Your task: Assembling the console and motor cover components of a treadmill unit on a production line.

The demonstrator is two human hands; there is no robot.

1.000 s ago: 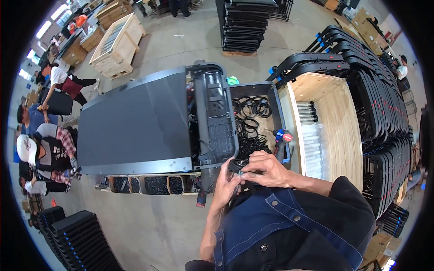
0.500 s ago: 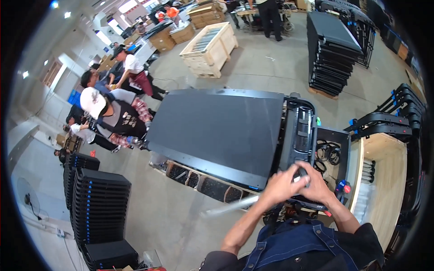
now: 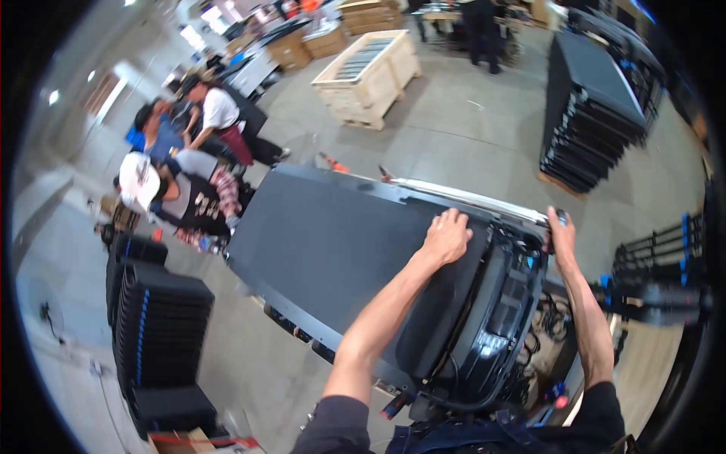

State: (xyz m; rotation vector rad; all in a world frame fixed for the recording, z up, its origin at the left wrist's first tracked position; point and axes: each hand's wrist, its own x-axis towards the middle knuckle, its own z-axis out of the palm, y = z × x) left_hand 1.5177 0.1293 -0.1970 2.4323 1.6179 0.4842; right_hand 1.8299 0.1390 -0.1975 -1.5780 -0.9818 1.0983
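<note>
A treadmill base with a flat black deck point(image 3: 325, 227) lies in front of me, tilted across the view. At its right end is the motor housing point(image 3: 503, 303), with black glossy parts uncovered. My left hand point(image 3: 446, 238) rests on the deck near its far right corner, fingers bent and slightly apart. Along the far side runs a long silver rail point(image 3: 469, 198). My right hand point(image 3: 560, 236) is closed around the rail's right end, beside the far corner of the housing; its fingertips are partly hidden.
A co-worker in a white cap point(image 3: 140, 181) stands at the deck's left end. Stacked black decks point(image 3: 170, 325) stand at lower left, another stack point(image 3: 597, 113) at upper right. A wooden crate point(image 3: 363, 98) stands beyond. Coiled black cables point(image 3: 556, 321) lie right of the housing.
Both hands have left the near right corner for the far side and moved apart, left onto the deck, right to the rail's end. The view has shifted and the treadmill appears turned.
</note>
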